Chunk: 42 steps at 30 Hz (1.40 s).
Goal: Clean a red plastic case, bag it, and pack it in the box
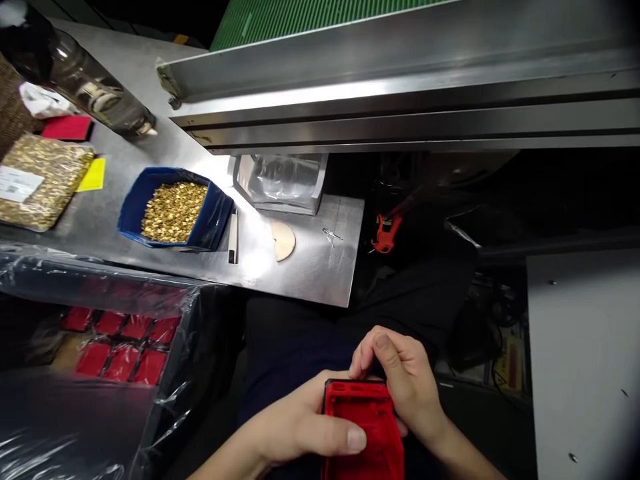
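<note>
A red plastic housing (370, 420) with a black outer edge lies low in the view, its hollow side facing up. My left hand (320, 420) is closed around its left side, the thumb over the hollow. At the upper right corner of the housing is my right hand (405, 380), fingers curled and the thumb pressed towards them. Whatever it may pinch is hidden. Beyond the hands, a blue bin (133, 207) on the metal table (315, 280) holds many small brass-coloured pieces (175, 210).
A plastic-lined box (185, 320) at the left contains several red parts (120, 363). Also around are a grey bin (280, 193), a white-handled knife (233, 237), a pale half-round piece (283, 241), a bag of brass pieces (50, 173), a bottle (105, 93) and a metal rail (375, 87) overhead.
</note>
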Available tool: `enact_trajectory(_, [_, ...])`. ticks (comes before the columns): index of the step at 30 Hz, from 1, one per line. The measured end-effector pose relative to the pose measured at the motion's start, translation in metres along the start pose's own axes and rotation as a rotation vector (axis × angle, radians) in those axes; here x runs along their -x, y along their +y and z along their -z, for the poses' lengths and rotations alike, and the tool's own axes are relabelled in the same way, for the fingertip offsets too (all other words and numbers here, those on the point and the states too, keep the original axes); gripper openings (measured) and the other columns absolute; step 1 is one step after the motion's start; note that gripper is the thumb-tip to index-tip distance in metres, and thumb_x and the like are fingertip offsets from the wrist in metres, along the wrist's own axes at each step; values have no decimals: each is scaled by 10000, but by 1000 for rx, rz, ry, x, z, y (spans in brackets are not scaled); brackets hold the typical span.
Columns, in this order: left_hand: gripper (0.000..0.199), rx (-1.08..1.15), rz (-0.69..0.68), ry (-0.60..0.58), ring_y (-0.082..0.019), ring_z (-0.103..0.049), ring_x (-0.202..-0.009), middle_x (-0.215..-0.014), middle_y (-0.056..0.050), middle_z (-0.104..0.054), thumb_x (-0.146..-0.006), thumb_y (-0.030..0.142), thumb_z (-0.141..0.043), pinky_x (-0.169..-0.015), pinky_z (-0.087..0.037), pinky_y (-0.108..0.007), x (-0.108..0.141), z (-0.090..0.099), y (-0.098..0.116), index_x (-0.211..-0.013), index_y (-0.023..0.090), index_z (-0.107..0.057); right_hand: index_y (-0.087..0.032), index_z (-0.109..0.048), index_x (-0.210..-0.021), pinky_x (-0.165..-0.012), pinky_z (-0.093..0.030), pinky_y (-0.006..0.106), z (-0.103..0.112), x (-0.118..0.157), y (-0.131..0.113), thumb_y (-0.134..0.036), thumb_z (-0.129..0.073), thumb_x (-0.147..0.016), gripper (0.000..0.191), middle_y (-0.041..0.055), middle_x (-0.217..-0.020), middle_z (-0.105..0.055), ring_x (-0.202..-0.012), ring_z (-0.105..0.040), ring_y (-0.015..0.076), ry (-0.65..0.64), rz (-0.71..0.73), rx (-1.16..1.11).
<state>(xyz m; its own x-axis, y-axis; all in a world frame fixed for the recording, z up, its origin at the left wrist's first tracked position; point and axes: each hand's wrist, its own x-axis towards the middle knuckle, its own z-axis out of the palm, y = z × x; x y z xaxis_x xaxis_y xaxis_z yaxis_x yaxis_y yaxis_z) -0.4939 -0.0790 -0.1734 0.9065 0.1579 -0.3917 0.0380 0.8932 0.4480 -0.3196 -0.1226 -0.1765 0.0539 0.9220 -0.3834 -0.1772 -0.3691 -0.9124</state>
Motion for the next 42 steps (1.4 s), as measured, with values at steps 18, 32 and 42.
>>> enact_trajectory(18, [521, 29, -22, 5, -225, -656, -862, -998, -115, -729, -786, 499, -778, -786, -504, -296, -2, 10, 4, -1134, 113, -743, -194, -558, -633, -534, -397, 250, -1, -4, 9, -401, -494, -1066, 484, -5, -586, -549, -537, -519, 120, 148, 84, 189])
enact_trajectory(32, [531, 22, -15, 46, -212, -625, -827, -971, -104, -712, -783, 512, -787, -756, -484, -299, -3, 12, 2, -1127, 114, -710, -208, -589, -655, -592, -395, 282, 0, -1, 13, -313, -502, -1058, 426, -6, -599, -529, -578, -505, 140, 304, 211, 347])
enact_trajectory(42, [507, 31, -44, 19, -274, -680, -930, -965, -129, -718, -816, 511, -754, -847, -520, -350, -4, 12, -6, -1102, 94, -716, -221, -714, -825, -662, -495, 256, 7, -8, 11, -381, -506, -1075, 362, -4, -680, -713, -649, -663, 143, 36, 236, 221])
